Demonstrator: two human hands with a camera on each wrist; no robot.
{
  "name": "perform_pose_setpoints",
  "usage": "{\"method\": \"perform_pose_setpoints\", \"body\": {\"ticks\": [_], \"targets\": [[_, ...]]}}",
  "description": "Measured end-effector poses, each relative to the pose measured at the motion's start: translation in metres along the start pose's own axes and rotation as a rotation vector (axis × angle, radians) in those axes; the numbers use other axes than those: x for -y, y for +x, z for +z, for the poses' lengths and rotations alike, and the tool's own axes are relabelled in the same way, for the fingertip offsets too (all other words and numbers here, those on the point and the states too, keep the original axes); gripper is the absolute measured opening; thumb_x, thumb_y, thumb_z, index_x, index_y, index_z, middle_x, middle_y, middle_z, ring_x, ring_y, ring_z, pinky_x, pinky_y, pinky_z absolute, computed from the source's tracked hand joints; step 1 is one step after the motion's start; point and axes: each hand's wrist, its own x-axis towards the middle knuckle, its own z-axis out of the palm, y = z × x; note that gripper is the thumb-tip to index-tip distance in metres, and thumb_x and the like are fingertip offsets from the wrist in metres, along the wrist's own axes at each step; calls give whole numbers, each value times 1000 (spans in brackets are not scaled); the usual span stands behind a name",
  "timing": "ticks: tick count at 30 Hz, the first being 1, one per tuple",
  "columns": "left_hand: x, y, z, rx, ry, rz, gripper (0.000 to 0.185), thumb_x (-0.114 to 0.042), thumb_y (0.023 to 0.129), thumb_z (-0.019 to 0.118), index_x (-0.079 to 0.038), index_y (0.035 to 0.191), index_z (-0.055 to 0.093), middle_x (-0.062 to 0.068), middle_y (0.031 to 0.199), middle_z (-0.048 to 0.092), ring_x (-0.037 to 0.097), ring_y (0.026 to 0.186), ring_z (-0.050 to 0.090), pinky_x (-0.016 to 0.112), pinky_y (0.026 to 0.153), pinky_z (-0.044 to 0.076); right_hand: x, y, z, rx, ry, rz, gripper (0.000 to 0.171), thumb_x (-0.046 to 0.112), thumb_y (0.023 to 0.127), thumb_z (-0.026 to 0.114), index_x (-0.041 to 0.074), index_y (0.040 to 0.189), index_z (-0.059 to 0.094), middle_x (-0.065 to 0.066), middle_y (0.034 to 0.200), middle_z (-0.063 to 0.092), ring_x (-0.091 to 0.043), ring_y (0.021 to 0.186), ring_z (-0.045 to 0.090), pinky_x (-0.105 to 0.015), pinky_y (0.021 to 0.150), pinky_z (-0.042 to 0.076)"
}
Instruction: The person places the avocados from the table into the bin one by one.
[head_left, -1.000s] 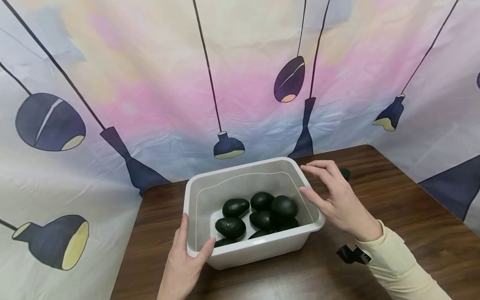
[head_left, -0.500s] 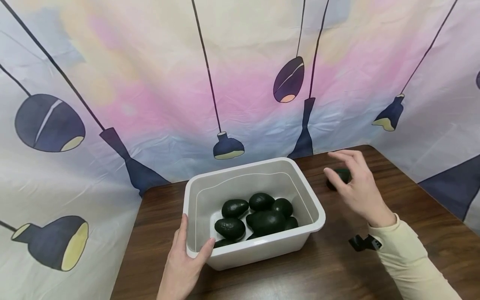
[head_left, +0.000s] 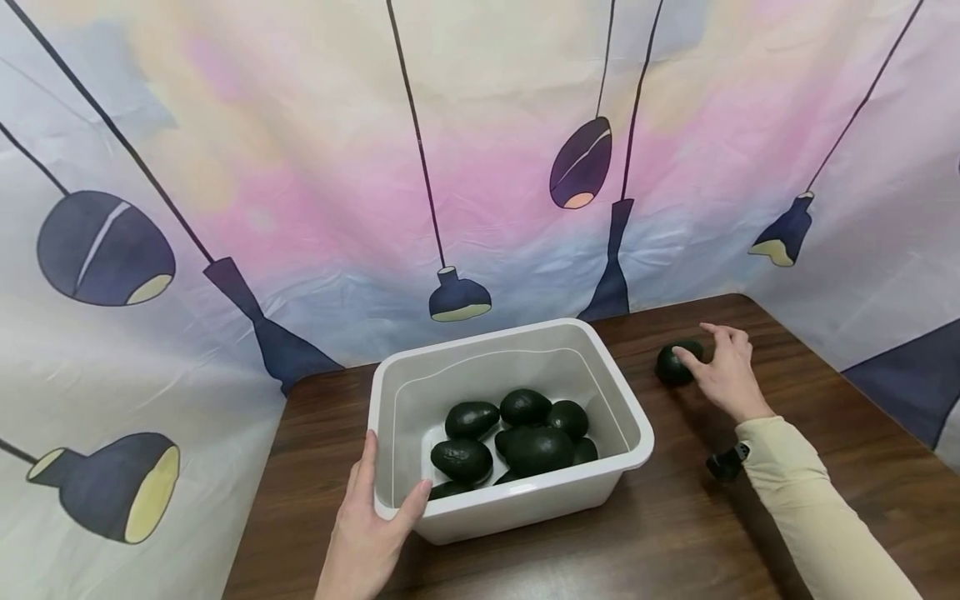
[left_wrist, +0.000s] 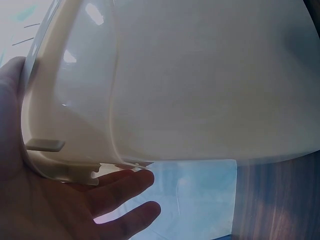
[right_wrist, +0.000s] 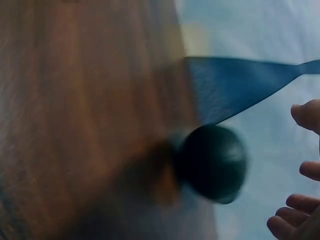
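Observation:
Several dark green avocados (head_left: 540,451) lie in a light grey plastic basin (head_left: 517,507) in the head view. My left hand (head_left: 367,529) holds the basin's near left corner, thumb at the front rim and fingers along the left side. In the left wrist view, fingertips (left_wrist: 142,178) reach beneath the rim. One single avocado (head_left: 671,369) sits on the table to the basin's right. Beside and over it is my right hand (head_left: 723,379), its fingers spread. The right wrist view shows that avocado (right_wrist: 212,164) blurred, apart from the visible fingers.
The dark wood-grain table (head_left: 675,533) carries the basin. A cloth backdrop (head_left: 337,208) printed with hanging lamps rises behind the table's back edge and along both sides. A black wrist device (head_left: 726,462) is strapped at my right sleeve.
My right hand has moved right from the basin's rim to the lone avocado. Inside the basin, an avocado near the right has settled lower. The left hand stays on the basin.

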Motion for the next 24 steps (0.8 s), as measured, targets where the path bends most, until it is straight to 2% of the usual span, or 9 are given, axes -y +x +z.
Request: {"method": "perform_pose_setpoints", "body": {"ticks": [4,10,15,24], "targets": [[1,0,0,-9,-6,5,98,-56,85,68,-21,158,11,12,149,34,32,127,43,54,104,34,-12,7,12,59,-9,41,88,52,96,54,-10,149,19,-41,143,11,-60,129,14,-70,93,29],[1,0,1,-19,-9,19,97,-55,85,68,-21,158,13,11,148,36,31,125,45,53,103,35,-17,13,22,101,-20,87,96,57,94,53,-7,152,11,-43,143,9,-62,129,11,-72,93,28],[2,0,3,-27,-12,36,96,-52,86,69,-20,158,14,11,147,37,32,124,46,53,103,36,-21,12,28,136,-42,97,90,53,95,54,-6,152,15,-44,142,9,-64,127,14,-73,92,29],[2,-1,2,-29,-3,27,97,-54,85,69,-19,158,14,11,147,37,32,125,45,53,103,35,-24,10,29,157,-73,62,78,42,99,54,-10,148,24,-45,140,14,-63,123,26,-69,95,31]]}}
